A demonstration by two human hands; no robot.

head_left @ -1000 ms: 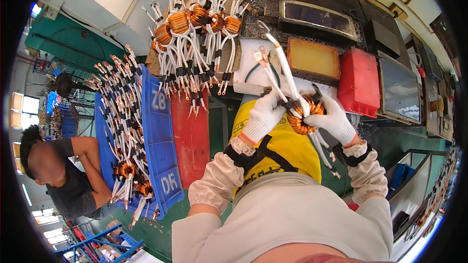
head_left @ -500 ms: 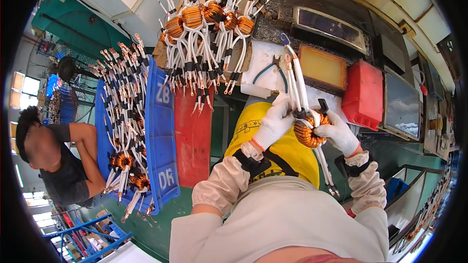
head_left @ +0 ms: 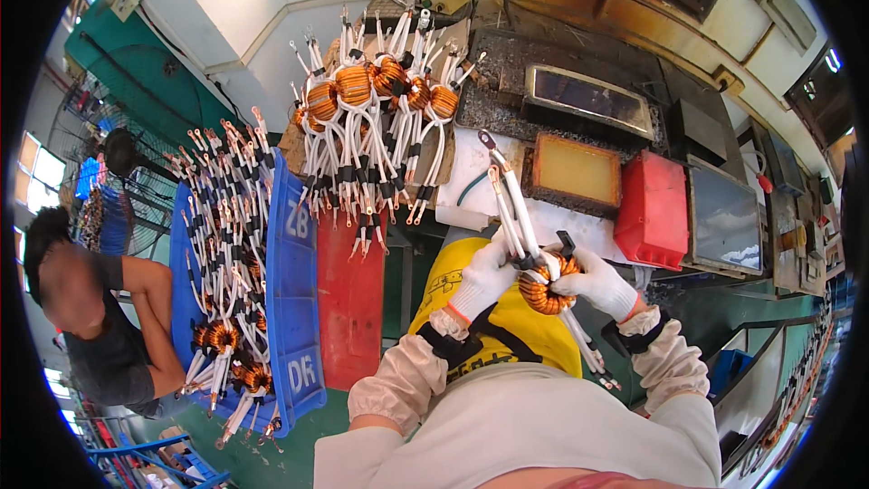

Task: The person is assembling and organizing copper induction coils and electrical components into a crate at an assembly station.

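Observation:
A copper-wound ring coil (head_left: 541, 294) with thick white leads (head_left: 519, 208) is held up over my yellow apron (head_left: 444, 282). My left hand (head_left: 490, 273), in a white glove, is closed round the base of the leads just left of the coil. My right hand (head_left: 599, 282), also gloved, grips the coil's right side with the thumb across the windings. The upper leads end in metal ring lugs. More leads (head_left: 588, 344) hang below. My left fingertips are partly hidden behind the leads.
Similar coils (head_left: 353, 84) are piled on the bench, far left. A blue crate (head_left: 303, 299) full of them stands left, beside a person (head_left: 109, 317) with folded arms. On the bench are a yellow-filled tray (head_left: 577, 175), a red bin (head_left: 652, 211) and partly hidden pliers (head_left: 472, 186).
The view has tilted, so the bench and crate sit lower and further left. Both hands still hold the coil, and its upper leads now lean more to the left, covering the pliers.

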